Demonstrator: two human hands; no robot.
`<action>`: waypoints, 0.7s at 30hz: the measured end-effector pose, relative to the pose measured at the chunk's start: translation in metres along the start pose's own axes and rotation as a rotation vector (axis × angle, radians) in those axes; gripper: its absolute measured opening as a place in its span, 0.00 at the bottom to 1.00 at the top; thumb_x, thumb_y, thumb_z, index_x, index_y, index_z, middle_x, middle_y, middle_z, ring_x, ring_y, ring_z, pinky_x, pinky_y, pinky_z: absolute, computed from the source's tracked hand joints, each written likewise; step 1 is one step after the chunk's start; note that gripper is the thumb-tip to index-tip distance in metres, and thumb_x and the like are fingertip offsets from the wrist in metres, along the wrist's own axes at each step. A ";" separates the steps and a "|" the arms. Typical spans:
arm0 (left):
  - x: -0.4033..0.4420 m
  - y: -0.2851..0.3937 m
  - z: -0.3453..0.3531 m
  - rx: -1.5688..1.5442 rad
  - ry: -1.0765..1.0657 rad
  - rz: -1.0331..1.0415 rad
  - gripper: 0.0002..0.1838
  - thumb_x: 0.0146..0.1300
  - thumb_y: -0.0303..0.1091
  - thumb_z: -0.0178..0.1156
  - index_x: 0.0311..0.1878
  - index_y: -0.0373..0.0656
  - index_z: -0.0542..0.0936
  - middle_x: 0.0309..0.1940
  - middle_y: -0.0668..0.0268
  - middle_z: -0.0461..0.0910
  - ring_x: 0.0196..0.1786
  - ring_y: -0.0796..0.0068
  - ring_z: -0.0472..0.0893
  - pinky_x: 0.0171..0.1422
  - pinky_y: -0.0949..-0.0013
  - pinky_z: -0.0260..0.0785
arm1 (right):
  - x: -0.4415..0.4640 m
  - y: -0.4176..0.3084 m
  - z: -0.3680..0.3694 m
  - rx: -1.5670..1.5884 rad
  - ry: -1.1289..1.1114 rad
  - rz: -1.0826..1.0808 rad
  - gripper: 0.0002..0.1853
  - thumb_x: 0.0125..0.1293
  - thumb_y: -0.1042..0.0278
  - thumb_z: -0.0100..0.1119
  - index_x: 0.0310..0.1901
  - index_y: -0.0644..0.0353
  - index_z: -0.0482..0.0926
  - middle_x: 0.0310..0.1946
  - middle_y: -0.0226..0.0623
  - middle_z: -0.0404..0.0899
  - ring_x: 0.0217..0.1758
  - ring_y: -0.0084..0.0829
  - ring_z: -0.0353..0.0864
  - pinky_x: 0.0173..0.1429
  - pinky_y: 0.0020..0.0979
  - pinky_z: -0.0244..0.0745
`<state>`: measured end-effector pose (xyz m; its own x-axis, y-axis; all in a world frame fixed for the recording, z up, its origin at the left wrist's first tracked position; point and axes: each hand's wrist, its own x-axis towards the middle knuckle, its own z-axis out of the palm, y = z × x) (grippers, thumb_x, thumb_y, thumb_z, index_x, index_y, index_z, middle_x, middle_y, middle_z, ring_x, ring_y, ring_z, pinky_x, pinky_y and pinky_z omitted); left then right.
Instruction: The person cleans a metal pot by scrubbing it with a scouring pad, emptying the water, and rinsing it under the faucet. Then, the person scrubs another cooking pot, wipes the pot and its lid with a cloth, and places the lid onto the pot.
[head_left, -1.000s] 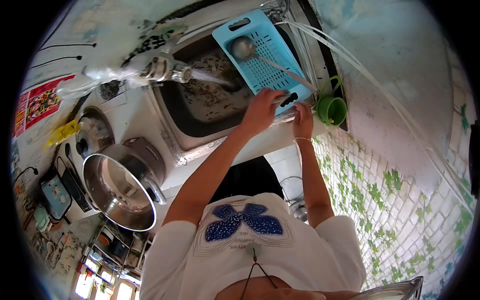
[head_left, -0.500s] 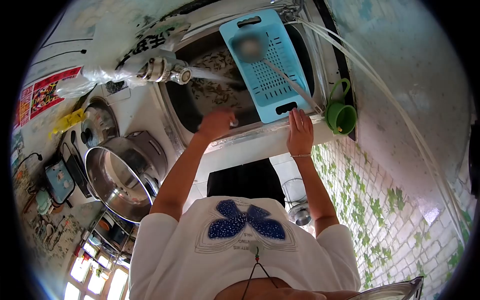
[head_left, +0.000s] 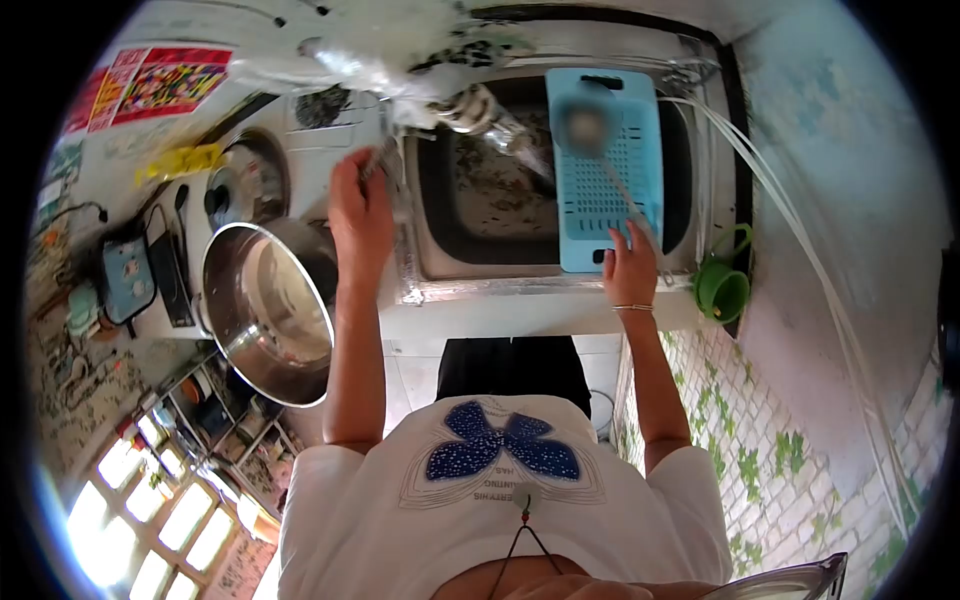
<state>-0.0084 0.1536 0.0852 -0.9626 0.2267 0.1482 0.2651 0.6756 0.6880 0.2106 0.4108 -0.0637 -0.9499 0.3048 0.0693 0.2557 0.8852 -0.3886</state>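
Observation:
My left hand (head_left: 362, 220) is raised over the counter at the sink's left edge, its fingers closed on something small and shiny that I cannot make out. My right hand (head_left: 631, 270) rests with fingers apart at the near end of the blue perforated basket (head_left: 570, 225), close to the handle of a metal ladle (head_left: 587, 128). The ladle's blurred bowl lies at the basket's far end. The basket spans the right part of the sink (head_left: 430, 245). Water runs from the faucet (head_left: 470, 108) into the sink, where small brownish pieces lie.
A large steel pot (head_left: 268, 315) stands left of my left forearm, with a glass lid (head_left: 250, 180) behind it. The green cup (head_left: 721, 290) is at the sink's right front corner. White hoses (head_left: 780, 185) run down the right side.
My left hand has moved left from the basket, across the sink's front, to the counter. My right hand has shifted slightly onto the basket's near end. The view has turned.

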 end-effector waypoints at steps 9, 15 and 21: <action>0.068 -0.066 -0.004 0.530 0.124 0.263 0.28 0.57 0.28 0.53 0.61 0.35 0.58 0.54 0.37 0.61 0.60 0.41 0.59 0.62 0.53 0.56 | 0.017 -0.011 0.019 0.207 -0.064 0.015 0.08 0.56 0.70 0.55 0.39 0.57 0.75 0.42 0.41 0.74 0.44 0.44 0.74 0.48 0.40 0.70; -0.027 -0.023 -0.011 0.161 -0.137 0.129 0.25 0.57 0.24 0.53 0.59 0.38 0.64 0.58 0.48 0.61 0.60 0.47 0.63 0.63 0.54 0.56 | 0.092 -0.132 0.068 1.073 -0.330 0.138 0.12 0.66 0.60 0.45 0.33 0.59 0.74 0.26 0.40 0.73 0.33 0.40 0.74 0.39 0.35 0.69; -0.120 0.009 -0.010 0.032 -0.435 -0.029 0.19 0.56 0.22 0.53 0.54 0.40 0.70 0.56 0.52 0.66 0.60 0.51 0.66 0.62 0.58 0.60 | 0.186 -0.207 0.106 1.673 -0.172 0.302 0.11 0.68 0.64 0.46 0.32 0.62 0.72 0.29 0.34 0.77 0.33 0.27 0.77 0.41 0.28 0.74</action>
<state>0.1089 0.1251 0.0808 -0.8583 0.4772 -0.1887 0.2465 0.7059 0.6641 -0.0378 0.2473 -0.0678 -0.9426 0.2415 -0.2307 0.0699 -0.5327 -0.8434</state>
